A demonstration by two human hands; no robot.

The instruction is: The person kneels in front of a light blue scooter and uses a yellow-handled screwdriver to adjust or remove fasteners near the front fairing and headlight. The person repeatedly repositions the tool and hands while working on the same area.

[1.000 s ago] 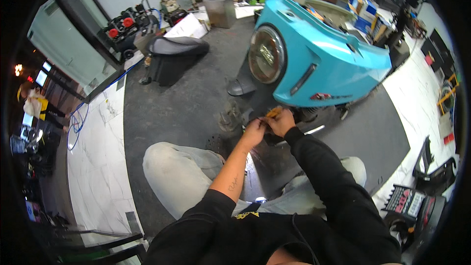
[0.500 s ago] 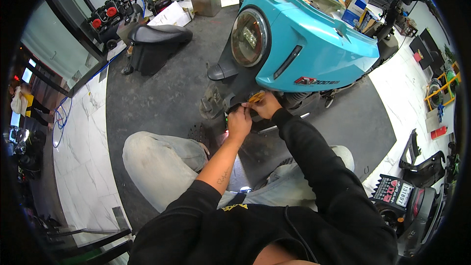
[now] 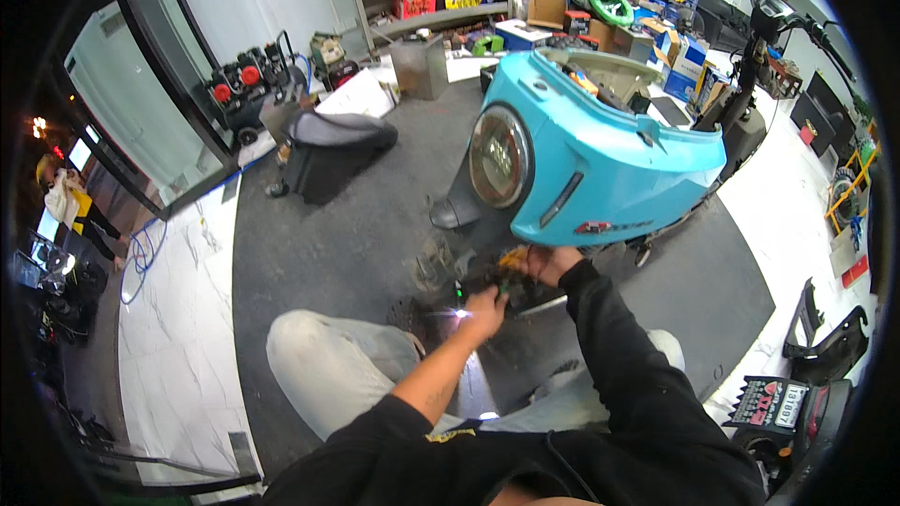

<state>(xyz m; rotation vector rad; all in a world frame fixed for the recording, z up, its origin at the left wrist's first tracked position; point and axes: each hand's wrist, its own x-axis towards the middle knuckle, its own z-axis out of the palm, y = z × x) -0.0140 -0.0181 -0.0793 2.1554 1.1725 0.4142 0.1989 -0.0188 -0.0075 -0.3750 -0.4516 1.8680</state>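
Note:
My right hand (image 3: 547,264) is closed around a small orange-yellow thing (image 3: 512,260), blurred and partly covered by my fingers. Just nearer and to the left, my left hand (image 3: 485,311) has its fingers closed at a dark spot with a bit of green; what it grips is not clear. Both hands work low under a turquoise scooter front panel (image 3: 609,169), which has a round headlight (image 3: 500,157). Dark scooter parts lie in shadow around the fingers. A small bright light (image 3: 461,313) shines beside my left hand.
A black scooter seat (image 3: 328,155) lies on the dark mat (image 3: 375,234). Behind it stand a metal box (image 3: 419,67) and a compressor (image 3: 248,89). Blue hose (image 3: 141,267) coils at left, near a person (image 3: 75,211). Dark body parts (image 3: 830,347) lie at right.
The view has tilted up, showing more shelving at the back. My hands have moved apart, the left pulling nearer to me, while the right stays on the orange-yellow thing.

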